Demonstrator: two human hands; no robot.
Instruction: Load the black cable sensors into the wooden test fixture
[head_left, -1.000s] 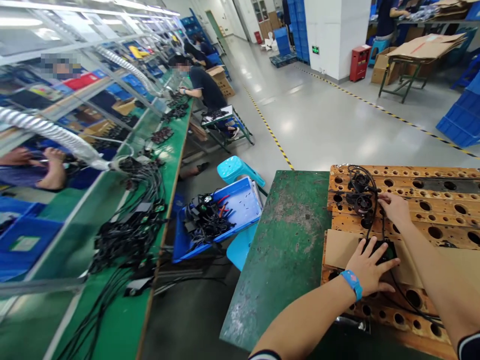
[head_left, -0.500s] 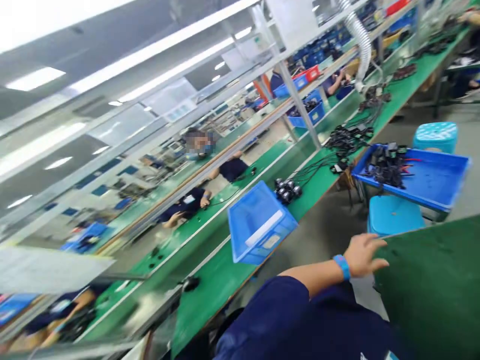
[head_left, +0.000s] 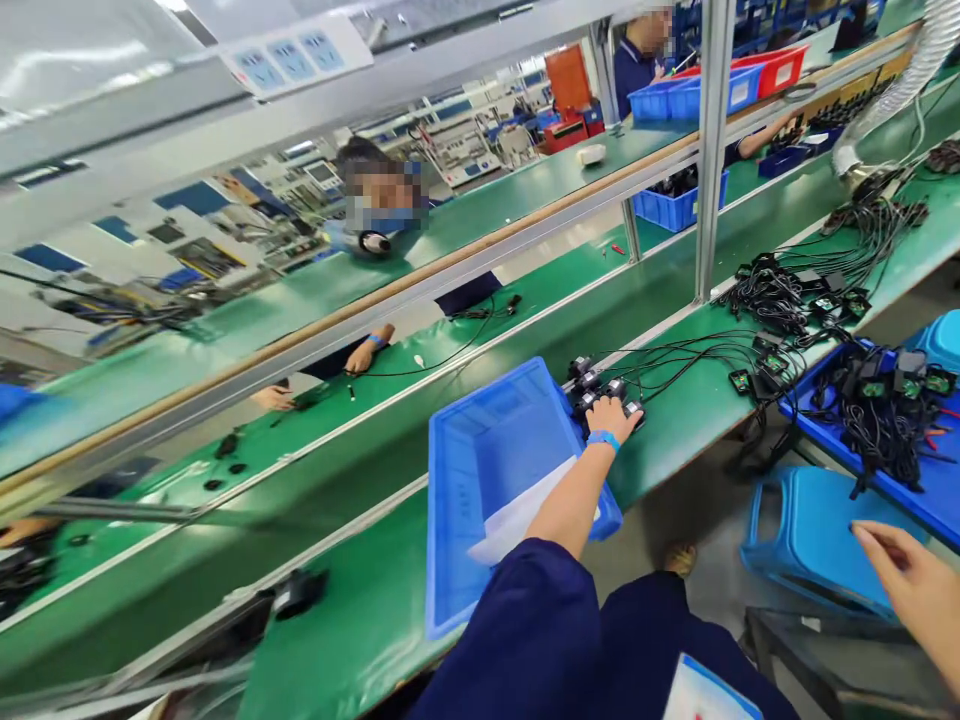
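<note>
My left hand [head_left: 615, 413] reaches out over the green bench [head_left: 360, 610] and rests on a cluster of small black fan units [head_left: 589, 385] with cables. Its fingers lie over the units and I cannot see whether they grip. The left wrist wears a blue band. Just left of the units stands an open blue bin [head_left: 480, 450] with a white sheet [head_left: 517, 520] inside. My right hand [head_left: 911, 590] hovers low at the right edge, fingers loosely spread, holding nothing, near a blue stool [head_left: 810, 520].
Tangled black cables [head_left: 772, 290] lie on the bench to the right. A blue tray [head_left: 926, 505] holds more cabled parts. A metal post [head_left: 709, 150] rises from the bench. A co-worker [head_left: 465, 295] sits across the line, hands on the far belt.
The view has swung from the holed wooden fixture to the green bench. My left hand left the fixture and now lies stretched out on the black fan units beside the blue bin.
</note>
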